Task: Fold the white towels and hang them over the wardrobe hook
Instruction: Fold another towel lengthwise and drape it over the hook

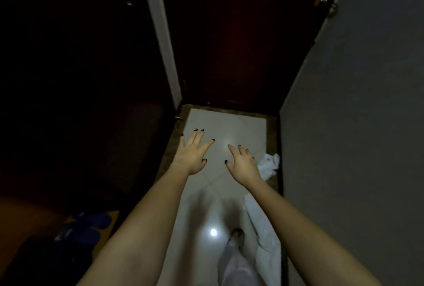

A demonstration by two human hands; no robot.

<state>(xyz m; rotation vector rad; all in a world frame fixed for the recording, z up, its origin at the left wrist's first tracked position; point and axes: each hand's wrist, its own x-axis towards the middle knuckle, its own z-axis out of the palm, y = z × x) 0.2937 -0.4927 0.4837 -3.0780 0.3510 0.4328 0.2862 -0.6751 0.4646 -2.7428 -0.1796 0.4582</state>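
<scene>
Peeking from behind the right hand [241,162], crumpled white towel [270,164].

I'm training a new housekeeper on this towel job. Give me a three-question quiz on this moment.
1. True or false: the right hand grips a towel.
2. Fill in: the fingers of the left hand are ___ and hold nothing.
3. The white towels lie: A) over a hook B) on the floor beside the wall C) on a shelf.
Key: 1 false; 2 spread; 3 B.
</scene>
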